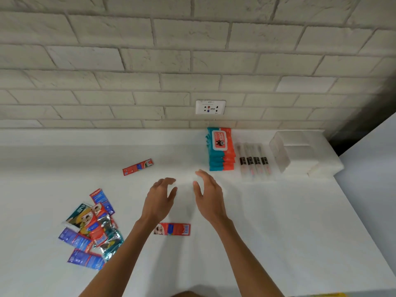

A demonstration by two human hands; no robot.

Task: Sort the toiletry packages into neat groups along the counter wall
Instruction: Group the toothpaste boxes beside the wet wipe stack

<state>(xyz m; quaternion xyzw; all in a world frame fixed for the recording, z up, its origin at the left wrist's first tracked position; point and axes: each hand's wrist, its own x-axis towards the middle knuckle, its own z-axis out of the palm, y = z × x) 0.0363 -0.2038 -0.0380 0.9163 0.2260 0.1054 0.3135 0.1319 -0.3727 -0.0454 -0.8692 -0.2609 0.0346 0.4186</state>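
Both our hands hover above the counter (278, 221), the left hand (159, 198) and right hand (209, 196) palm to palm, fingers loosely spread and grasping nothing. By the wall sits a stack of wipes packs (220, 151), with a row of toothbrush packs (254, 161) just beside it. One red toothpaste box (137, 167) lies alone, another (172, 229) between our forearms. A jumbled heap of packages (92, 228) lies at our left.
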